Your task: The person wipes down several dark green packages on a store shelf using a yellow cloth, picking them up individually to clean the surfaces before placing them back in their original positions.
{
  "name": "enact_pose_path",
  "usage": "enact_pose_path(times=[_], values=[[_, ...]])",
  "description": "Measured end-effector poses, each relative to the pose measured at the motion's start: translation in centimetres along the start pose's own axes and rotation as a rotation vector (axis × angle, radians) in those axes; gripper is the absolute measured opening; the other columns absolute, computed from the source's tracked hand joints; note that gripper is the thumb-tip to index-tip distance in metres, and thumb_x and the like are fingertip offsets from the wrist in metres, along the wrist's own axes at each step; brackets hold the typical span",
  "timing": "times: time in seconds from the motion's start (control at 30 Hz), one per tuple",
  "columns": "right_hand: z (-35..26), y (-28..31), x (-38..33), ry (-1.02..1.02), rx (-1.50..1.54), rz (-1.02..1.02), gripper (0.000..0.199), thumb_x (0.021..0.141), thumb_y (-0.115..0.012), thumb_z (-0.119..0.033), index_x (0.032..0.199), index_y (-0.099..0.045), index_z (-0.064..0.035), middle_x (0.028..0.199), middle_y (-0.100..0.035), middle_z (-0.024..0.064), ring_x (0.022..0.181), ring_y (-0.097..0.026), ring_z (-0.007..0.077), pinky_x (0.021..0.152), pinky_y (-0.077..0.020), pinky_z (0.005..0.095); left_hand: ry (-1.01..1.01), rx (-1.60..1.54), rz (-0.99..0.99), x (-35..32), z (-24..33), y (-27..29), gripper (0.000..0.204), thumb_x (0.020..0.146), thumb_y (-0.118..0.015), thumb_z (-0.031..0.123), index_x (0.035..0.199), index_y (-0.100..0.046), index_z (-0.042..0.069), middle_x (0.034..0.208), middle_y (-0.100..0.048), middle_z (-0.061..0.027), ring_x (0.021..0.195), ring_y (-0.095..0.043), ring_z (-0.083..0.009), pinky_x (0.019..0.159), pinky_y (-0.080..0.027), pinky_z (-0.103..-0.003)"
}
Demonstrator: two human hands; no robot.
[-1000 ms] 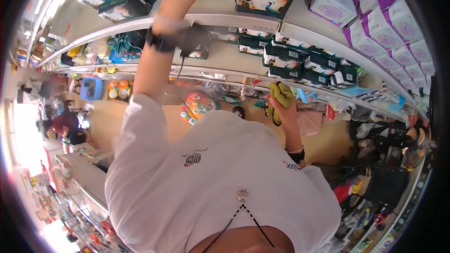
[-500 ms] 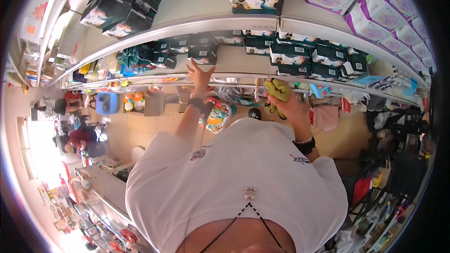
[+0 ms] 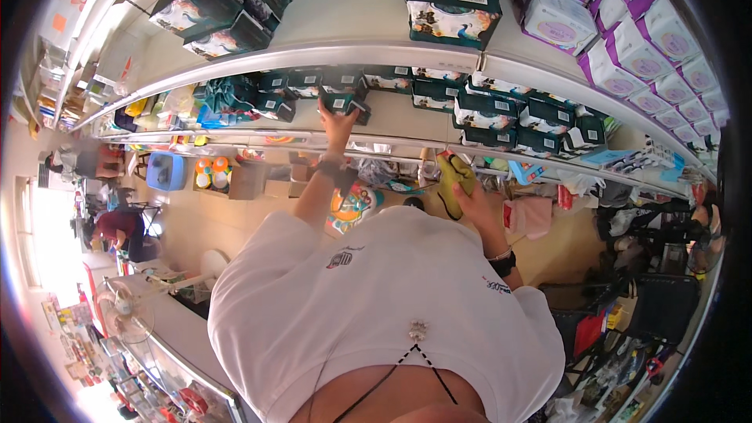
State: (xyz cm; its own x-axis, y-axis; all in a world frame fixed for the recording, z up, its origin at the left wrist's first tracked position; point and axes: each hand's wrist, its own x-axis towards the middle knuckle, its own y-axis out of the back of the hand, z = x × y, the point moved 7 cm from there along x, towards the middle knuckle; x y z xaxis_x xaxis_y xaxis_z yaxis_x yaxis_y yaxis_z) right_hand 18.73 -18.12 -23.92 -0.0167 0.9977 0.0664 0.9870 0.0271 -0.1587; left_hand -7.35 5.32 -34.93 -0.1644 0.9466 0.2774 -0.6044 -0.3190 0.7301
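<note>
Right hand [image 3: 470,202]: nearest, held low in front of the chest, grip closed around a yellow-green cloth [image 3: 453,180] that hangs bunched above the fingers. Well below the shelf edge and not touching it.

Left hand [image 3: 337,119]: raised at full reach, dark wristband [image 3: 333,166] below it, grip closed on a dark teal box [image 3: 346,102], fingers wrapped under its lower edge. Box directly above the grip, long axis roughly level and in line with the shelf front. Whether the box rests on the shelf board or hangs clear in the grip cannot be told.

Beyond the left grip: middle shelf [image 3: 376,131], with a row of matching teal boxes [image 3: 501,110] stretching away to the right of the held box and a few more just to its left. Held box sits in the gap between these two groups, so the left hand is far the nearer one to that row.

Farther up: top shelf [image 3: 329,55] carrying larger dark packs [image 3: 450,0], and white-and-purple packs [image 3: 627,55] to the far right.
</note>
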Motion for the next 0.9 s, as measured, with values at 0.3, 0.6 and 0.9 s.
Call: enact_pose_path(times=[0.3,0.6,0.9], values=[[-3.8,-2.4,5.1,0.254,-0.058,0.13,0.044,0.086,-0.043,-0.017,0.123,-0.028,0.0016,0.129,-0.033,0.0085,0.117,-0.032,0.0153,0.086,-0.0335,0.0239,0.381,-1.698,-0.864,-10.5,9.6,10.5,0.068,0.079,-0.037,0.052,0.127,-0.025,0.005,0.128,-0.033,-0.01,0.117,-0.032,-0.025,0.1,-0.022,-0.036],[-8.2,-18.4,6.3,0.461,-0.315,-0.264,0.062,0.078,-0.053,-0.034,0.127,-0.027,-0.0059,0.132,-0.025,0.0129,0.123,-0.022,0.0281,0.1,-0.0111,0.0409,0.182,-1.625,-0.629,-11.9,12.6,20.6,0.096,0.064,-0.065,0.038,0.133,-0.002,0.016,0.128,-0.029,-0.0093,0.115,-0.035,-0.0223,0.094,-0.03,-0.034],[-10.6,-25.2,1.0,0.424,0.106,-0.637,0.069,0.077,-0.047,-0.049,0.124,-0.031,-0.0005,0.134,-0.02,0.0151,0.126,-0.013,0.0249,0.1,-0.0116,0.0389,-0.016,-1.231,-0.469,-11.8,7.2,25.7,0.104,0.063,-0.068,0.031,0.133,0.006,0.01,0.126,-0.029,-0.0121,0.112,-0.036,-0.0183,0.092,-0.029,-0.028]])
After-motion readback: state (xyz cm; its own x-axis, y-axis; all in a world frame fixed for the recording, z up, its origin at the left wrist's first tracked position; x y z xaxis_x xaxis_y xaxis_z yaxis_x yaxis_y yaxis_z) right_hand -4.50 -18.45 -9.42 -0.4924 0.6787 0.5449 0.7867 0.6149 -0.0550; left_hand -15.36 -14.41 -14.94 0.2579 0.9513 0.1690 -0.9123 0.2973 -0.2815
